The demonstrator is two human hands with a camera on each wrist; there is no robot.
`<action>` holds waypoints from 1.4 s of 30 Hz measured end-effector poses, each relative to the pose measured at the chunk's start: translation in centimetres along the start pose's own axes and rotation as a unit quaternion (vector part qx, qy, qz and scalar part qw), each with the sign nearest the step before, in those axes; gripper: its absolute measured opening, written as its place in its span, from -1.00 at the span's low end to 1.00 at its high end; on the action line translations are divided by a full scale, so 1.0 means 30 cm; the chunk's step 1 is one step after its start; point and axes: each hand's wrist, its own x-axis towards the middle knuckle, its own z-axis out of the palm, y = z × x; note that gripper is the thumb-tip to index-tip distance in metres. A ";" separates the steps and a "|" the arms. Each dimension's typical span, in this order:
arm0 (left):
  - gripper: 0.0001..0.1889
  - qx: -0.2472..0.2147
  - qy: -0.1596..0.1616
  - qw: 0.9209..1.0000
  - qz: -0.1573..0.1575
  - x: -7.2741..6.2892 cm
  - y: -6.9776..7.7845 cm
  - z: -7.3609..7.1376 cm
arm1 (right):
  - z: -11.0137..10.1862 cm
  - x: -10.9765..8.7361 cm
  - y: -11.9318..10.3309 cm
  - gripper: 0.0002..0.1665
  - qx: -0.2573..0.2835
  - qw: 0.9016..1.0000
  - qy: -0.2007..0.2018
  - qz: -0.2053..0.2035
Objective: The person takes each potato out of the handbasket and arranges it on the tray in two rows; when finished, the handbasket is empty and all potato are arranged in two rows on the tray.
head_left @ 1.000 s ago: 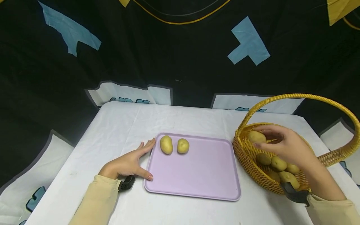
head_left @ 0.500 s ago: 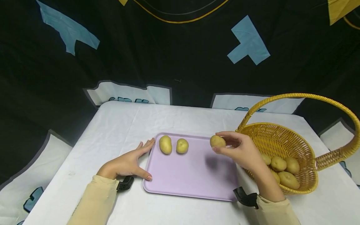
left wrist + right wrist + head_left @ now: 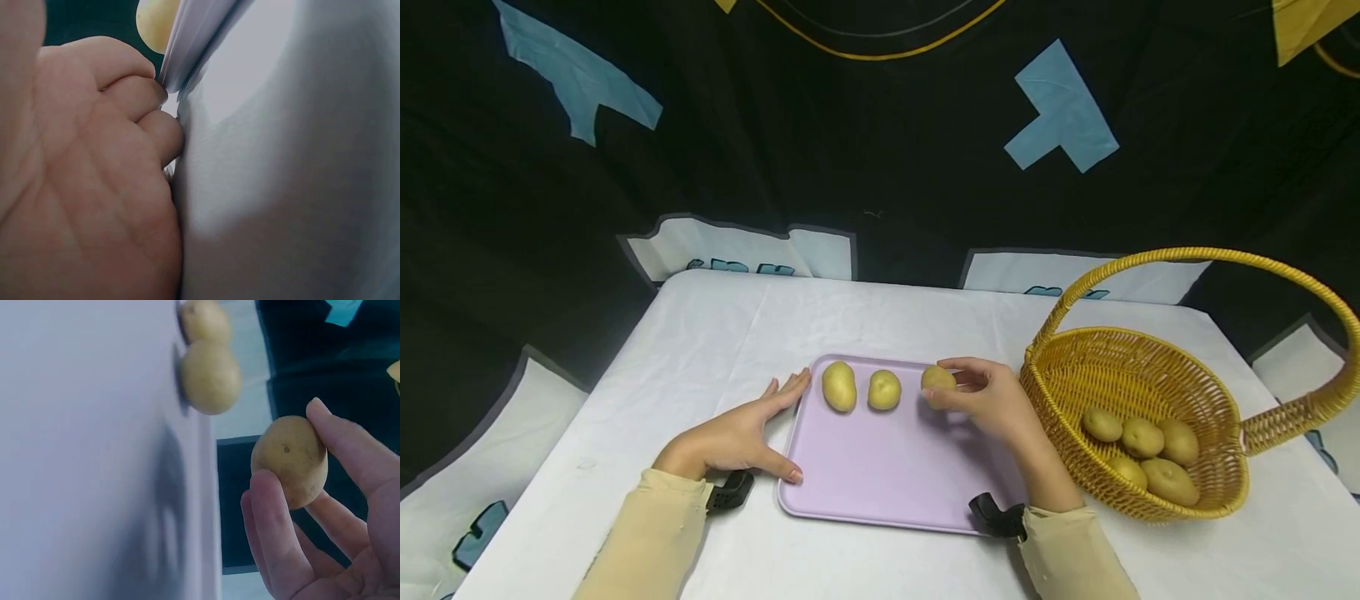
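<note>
A lilac tray (image 3: 887,471) lies on the white-covered table, bearing an oblong potato (image 3: 838,387) and a rounder potato (image 3: 884,390) near its far left corner. My left hand (image 3: 741,435) rests at the tray's left edge, thumb and fingers spread along the rim. In the right hand (image 3: 996,402), a third potato (image 3: 937,378) is pinched between thumb and fingers. The right wrist view shows that held potato (image 3: 289,461) raised off the tray surface. Only the palm and bent-looking lower fingers of the left hand (image 3: 94,162) appear in its wrist view.
A yellow wicker basket (image 3: 1045,408) with a tall arched handle (image 3: 1195,254) stands right of the tray. Several potatoes sit in its near part. Behind the table hangs a black cloth (image 3: 880,150) with blue and yellow shapes.
The right hand has carried a potato out of the basket and leftward over the tray, close to the two potatoes there. The left hand has kept its place at the rim.
</note>
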 end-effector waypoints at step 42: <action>0.40 0.003 -0.001 1.000 -0.010 0.002 -0.001 -0.006 | 0.099 0.017 0.029 -0.36 -0.105 0.994 0.017 -0.014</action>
